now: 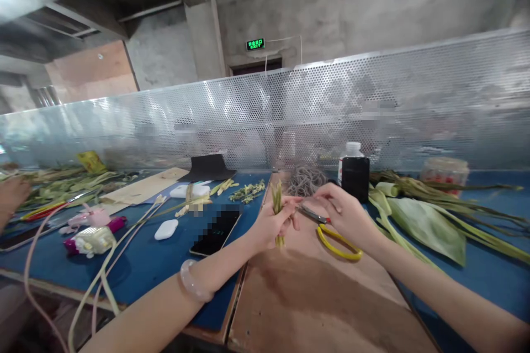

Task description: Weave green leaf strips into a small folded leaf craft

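My left hand (pixel 278 220) is closed around a small upright bundle of green leaf strips (pixel 276 195), whose ends stick out above and below the fingers. Close on its right, my right hand (pixel 343 212) has its fingers curled around yellow-handled scissors (pixel 339 245). The grey blades point left, toward my left fingertips, while the yellow loop hangs below the palm. Part of the scissors is hidden by the fingers. Both hands are over a brown wooden board (pixel 318 309). Just beyond them lies a tangled heap of grey cord (pixel 306 179).
A dark bottle (pixel 355 176) with a white cap stands behind my right hand. Green leaves (pixel 430 226) and a clear jar (pixel 445 173) are at right. Left are a phone (pixel 217 231), a white case (pixel 166 229) and long pale strips (pixel 111 251). Another person's hand (pixel 14 195) shows far left.
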Tool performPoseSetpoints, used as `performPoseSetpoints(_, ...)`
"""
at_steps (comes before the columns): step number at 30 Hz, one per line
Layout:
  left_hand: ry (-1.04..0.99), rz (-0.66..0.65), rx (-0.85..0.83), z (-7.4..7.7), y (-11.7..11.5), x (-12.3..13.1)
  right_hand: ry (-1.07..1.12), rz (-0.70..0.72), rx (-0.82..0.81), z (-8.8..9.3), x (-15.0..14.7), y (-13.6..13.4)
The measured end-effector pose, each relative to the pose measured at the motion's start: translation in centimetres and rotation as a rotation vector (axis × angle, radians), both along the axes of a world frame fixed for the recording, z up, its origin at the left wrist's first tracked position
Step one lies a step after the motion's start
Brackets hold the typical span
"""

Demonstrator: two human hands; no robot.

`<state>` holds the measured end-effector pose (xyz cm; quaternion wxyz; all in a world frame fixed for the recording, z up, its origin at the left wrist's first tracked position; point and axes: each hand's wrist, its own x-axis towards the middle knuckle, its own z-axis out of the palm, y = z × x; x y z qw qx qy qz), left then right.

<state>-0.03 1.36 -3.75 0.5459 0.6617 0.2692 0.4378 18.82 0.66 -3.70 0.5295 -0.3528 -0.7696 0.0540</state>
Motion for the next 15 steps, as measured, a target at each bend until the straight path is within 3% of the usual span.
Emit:
performPoseSetpoints(3,0.022,-0.048,0.002,-0.3,-0.2,0.5,0.081,0.087,0.070,0.9,-0.3,-1.2)
performPoseSetpoints(7,0.040,-0.048,0.019,-0.9,-0.2,0.7,-0.053,0.237,0.067,1.7,-1.8,-2.5)
performPoseSetpoints(11,0.064,-0.022,-0.020,-1.2,-0.3,0.6,-0.092,0.250,0.009,1.7,-2.7,-2.9)
performPoseSetpoints(15,0.105,-0.108,-0.053,-1.2,-0.3,0.5,-0.121,0.238,0.034,1.4,-2.8,-2.7)
